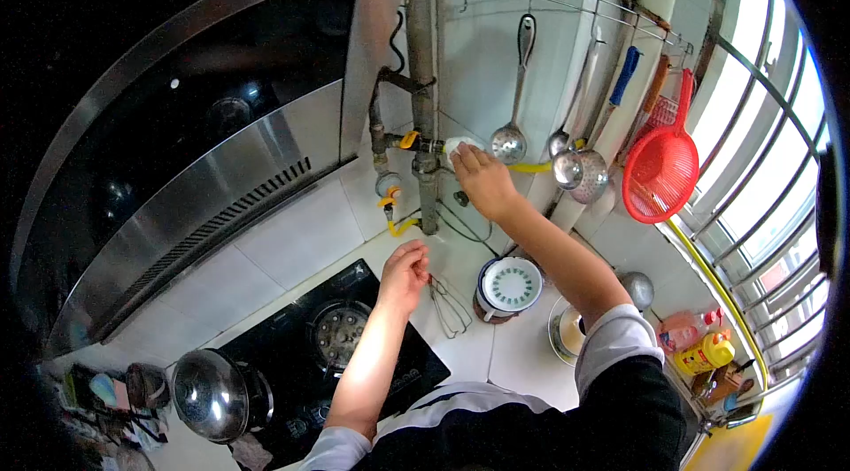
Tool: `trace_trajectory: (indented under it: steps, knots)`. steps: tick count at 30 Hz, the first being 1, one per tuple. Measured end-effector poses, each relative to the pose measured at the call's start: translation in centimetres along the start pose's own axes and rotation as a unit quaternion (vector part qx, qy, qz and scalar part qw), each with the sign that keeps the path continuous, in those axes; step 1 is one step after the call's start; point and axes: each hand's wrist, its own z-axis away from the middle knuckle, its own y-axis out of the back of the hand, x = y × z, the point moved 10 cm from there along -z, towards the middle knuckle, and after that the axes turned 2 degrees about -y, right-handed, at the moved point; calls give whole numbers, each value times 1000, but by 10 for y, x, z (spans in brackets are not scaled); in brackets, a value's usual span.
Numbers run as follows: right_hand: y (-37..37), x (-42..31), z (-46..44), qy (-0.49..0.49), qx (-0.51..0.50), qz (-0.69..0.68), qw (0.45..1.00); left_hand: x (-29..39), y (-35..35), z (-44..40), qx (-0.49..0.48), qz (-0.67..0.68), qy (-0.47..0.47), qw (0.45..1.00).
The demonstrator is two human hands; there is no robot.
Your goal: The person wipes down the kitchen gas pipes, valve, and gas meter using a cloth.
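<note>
Your right hand (485, 181) meets a small whitish object (455, 145) beside the grey vertical pipe (425, 64), its grip unclear; your left hand's (405, 274) fingers curl, contents hidden. Press gently, sparing the pipework.

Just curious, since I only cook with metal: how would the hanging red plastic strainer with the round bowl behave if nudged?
The red plastic strainer would probably swing, since it hangs by its handle. Its perforated bowl suggests little weight for its size, and its moulded look suggests it would barely bend.
</note>
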Motion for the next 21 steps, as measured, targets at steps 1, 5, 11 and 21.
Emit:
trace_trajectory:
  steps: [1,5,11,21]
  knots:
    - [10,1,5,-3,-1,3,1000,2,1,-1,-5,-2,-4,1000]
    - [35,-7,34,-95,-24,-174,980,6,-27,-7,-58,-70,-12,996]
    - [50,-27,71,-207,55,-386,897,-1,-91,0,-104,-86,-57,989]
    - [36,-21,149,-343,31,-476,809,120,-173,-3,54,-549,-578,601]
